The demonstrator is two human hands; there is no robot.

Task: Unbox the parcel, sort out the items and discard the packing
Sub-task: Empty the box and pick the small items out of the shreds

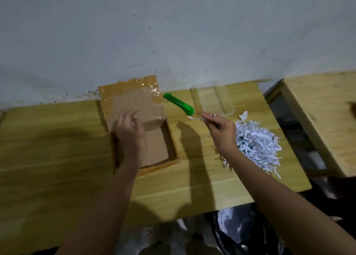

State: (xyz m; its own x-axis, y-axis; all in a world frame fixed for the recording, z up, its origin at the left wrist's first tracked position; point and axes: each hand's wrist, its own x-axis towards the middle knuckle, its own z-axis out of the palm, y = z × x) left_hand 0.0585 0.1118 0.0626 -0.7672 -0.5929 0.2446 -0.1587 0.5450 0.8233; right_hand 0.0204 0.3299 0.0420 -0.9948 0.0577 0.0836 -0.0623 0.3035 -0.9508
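Note:
An open cardboard box lies on the wooden table, its taped flap raised toward the wall. The inside that shows looks bare. My left hand rests over the box's left part, fingers curled against the flap. My right hand hovers right of the box and pinches a thin white paper strip. A heap of shredded white paper lies on the table just right of that hand. A clear plastic container stands behind it.
A green utility knife lies between the flap and the clear container. A second wooden surface stands to the right across a gap. A dark bag with paper in it sits below the table's front edge. The wall runs close behind.

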